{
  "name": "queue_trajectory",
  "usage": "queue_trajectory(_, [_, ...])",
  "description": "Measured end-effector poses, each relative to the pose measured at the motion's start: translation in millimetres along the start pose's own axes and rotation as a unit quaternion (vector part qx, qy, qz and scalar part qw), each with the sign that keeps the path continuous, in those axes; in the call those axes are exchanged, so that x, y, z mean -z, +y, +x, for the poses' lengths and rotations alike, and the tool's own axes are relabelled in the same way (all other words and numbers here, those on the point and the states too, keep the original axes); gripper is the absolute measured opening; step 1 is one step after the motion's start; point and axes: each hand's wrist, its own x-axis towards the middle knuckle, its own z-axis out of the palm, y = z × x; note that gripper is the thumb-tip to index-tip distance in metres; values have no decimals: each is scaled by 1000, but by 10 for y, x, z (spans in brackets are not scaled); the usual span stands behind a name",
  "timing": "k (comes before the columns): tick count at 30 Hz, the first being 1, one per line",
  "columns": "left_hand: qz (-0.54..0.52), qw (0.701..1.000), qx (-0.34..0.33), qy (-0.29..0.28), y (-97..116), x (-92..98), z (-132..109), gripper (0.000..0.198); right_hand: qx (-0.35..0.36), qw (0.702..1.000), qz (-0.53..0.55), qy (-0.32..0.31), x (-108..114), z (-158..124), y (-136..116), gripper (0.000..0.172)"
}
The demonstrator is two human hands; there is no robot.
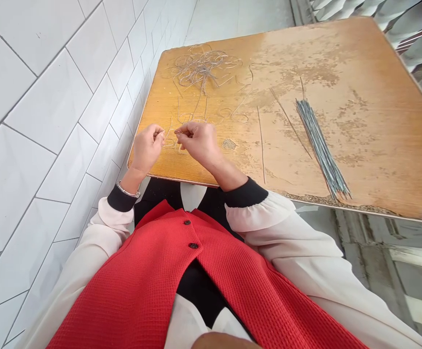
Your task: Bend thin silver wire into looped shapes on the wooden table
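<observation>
Pinching a bent wire (169, 138) between them, your left hand (146, 149) and right hand (198, 144) close fingertip-tight above the wooden tabletop (327, 63).

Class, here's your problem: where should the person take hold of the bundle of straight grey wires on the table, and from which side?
Probably around its middle, from above on the near side, with the right hand. The bundle of straight grey wires lies flat, long and narrow, running diagonally, and its lower end fans out, so the middle looks tighter.
</observation>
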Motion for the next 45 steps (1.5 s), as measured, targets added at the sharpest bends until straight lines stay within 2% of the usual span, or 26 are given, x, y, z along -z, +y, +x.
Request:
queue_trajectory(6, [7,1000,-16,-9,32,-4,-17,9,55,996,-62,18,3,-12,-13,20])
queue_trajectory(11, [74,995,-60,-28,60,12,2,15,80,991,-106,16,16,-25,-47,25])
queue_trajectory(18, [123,989,-78,-31,25,31,10,14,103,988,-112,11,39,-39,-62,30])
queue_trajectory(26, [149,982,-88,-77,38,76,8,17,148,979,-136,-46,101,-15,-68,32])
queue_trajectory(32, [43,982,-97,-156,53,231,5,20,181,969,-134,-101,205,-3,-47,31])
queue_trajectory(34, [-3,983,-84,-164,34,252,0,20,181,970,-121,-108,214,-7,-56,30])
queue_trajectory(36, [-43,986,-60,-149,10,239,-13,18,176,973,-115,-98,208,-12,-77,30])
queue_trajectory(39, [-64,993,-26,-96,-12,174,-50,14,164,977,-111,-73,173,-21,-111,29])
queue_trajectory(45, [42,999,-2,-14,71,32,-123,13,131,983,-126,-26,31,-41,-103,26])
